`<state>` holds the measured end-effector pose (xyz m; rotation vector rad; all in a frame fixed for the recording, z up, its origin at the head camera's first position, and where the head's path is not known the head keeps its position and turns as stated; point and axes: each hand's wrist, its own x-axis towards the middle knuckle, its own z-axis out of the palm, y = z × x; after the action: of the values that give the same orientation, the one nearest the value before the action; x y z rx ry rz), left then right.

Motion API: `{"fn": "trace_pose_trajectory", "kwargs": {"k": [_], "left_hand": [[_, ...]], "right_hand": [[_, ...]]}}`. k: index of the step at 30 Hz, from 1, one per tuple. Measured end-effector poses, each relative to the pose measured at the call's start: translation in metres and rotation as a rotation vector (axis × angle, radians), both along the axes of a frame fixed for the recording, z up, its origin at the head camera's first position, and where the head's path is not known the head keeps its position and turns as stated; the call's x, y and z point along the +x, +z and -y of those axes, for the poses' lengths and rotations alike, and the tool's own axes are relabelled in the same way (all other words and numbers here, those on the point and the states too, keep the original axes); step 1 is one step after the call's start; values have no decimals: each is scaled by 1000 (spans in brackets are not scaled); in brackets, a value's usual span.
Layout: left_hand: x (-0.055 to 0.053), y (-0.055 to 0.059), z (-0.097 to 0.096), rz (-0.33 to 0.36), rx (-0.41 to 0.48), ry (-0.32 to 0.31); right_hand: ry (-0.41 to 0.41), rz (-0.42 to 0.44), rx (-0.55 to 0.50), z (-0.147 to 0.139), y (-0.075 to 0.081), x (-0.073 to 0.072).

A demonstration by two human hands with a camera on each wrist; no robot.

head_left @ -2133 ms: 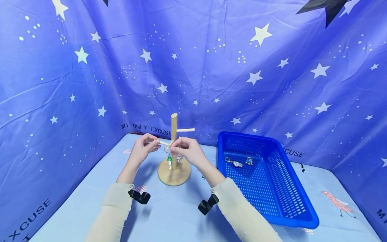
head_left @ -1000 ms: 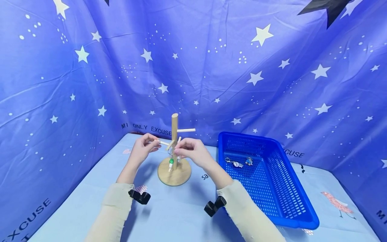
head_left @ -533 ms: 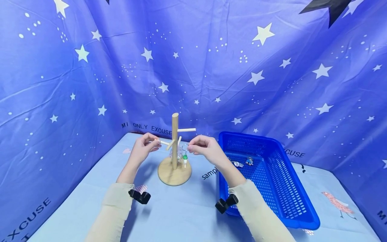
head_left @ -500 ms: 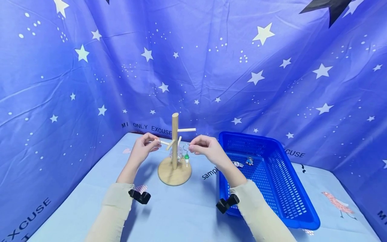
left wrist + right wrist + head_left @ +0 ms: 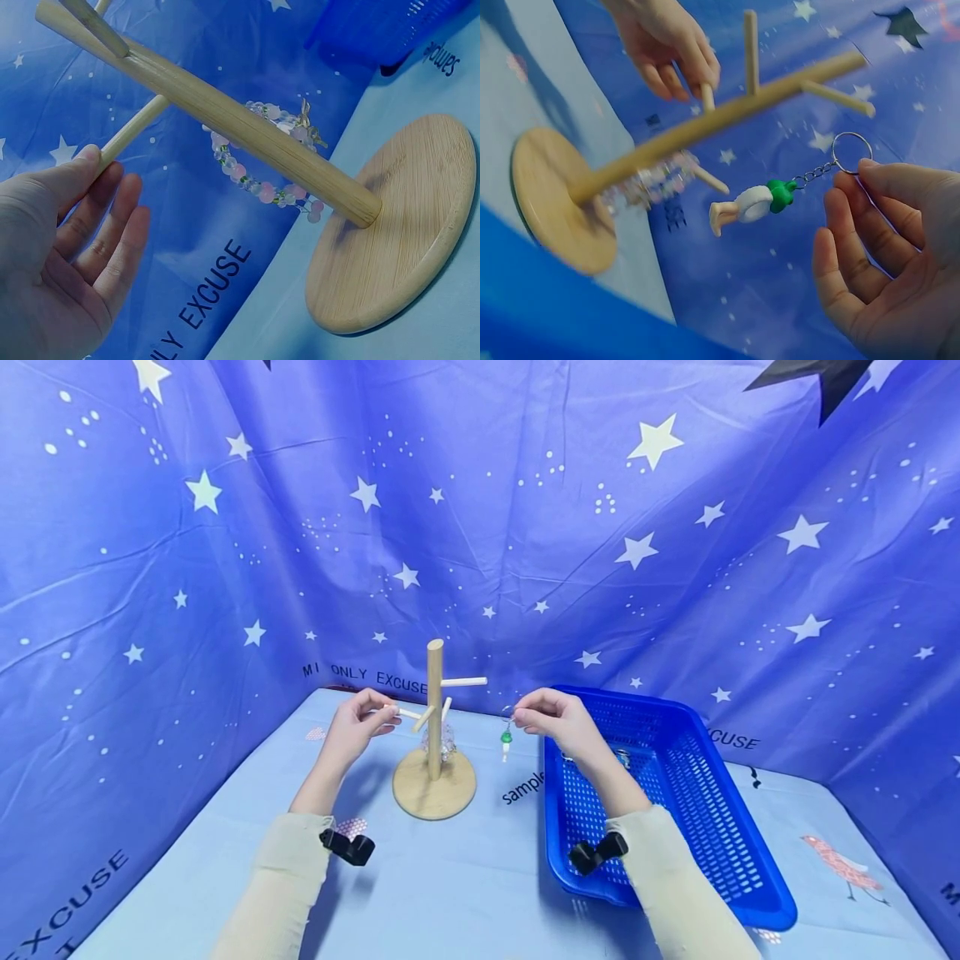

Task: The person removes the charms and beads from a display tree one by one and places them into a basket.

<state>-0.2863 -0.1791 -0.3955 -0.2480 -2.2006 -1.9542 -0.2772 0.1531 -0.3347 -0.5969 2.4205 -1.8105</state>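
Note:
A wooden peg stand (image 5: pixel 435 743) with a round base stands on the table. My left hand (image 5: pixel 354 727) pinches the tip of its left peg (image 5: pixel 136 127) between thumb and forefinger. Over the near left edge of the basket, my right hand (image 5: pixel 558 720) pinches the metal ring (image 5: pixel 853 152) of a keychain. From the ring and a short chain hangs a figure (image 5: pixel 754 202) with a green top, white body and bare legs, to the right of the stand. Behind the post hangs a bracelet (image 5: pixel 259 187) of clear and pink beads.
A blue plastic basket (image 5: pixel 738 802) stands at the right, with small trinkets (image 5: pixel 622 758) inside, partly hidden by my right arm. Other pegs (image 5: pixel 463 682) jut from the post. A blue star-patterned curtain (image 5: pixel 480 527) closes off the back.
My right hand has drawn the keychain off the stand's front peg and moved it right, towards the basket. My left hand has stayed on the left peg.

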Motion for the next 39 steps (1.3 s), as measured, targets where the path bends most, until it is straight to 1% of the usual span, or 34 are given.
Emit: {"fn": "trace_pose_trajectory", "kwargs": {"k": [7, 11, 18, 22, 25, 30, 34, 39], "left_hand": [[1, 2, -1, 3, -4, 5], [1, 2, -1, 5, -2, 1], [1, 2, 0, 7, -6, 0], [2, 3, 0, 13, -4, 0], [3, 4, -1, 11, 3, 1], [3, 4, -2, 15, 7, 6], [4, 4, -2, 11, 0, 5], [3, 3, -2, 11, 6, 8]], "right_hand": [[-59, 5, -28, -30, 2, -10], [-88, 5, -13, -46, -1, -13], [-131, 44, -7, -73, -9, -15], [-150, 57, 14, -87, -12, -15], [-152, 68, 40, -96, -14, -15], [-130, 92, 92, -111, -22, -16], [-96, 112, 142, -121, -29, -17], [-41, 167, 219, -133, -38, -19]]}}
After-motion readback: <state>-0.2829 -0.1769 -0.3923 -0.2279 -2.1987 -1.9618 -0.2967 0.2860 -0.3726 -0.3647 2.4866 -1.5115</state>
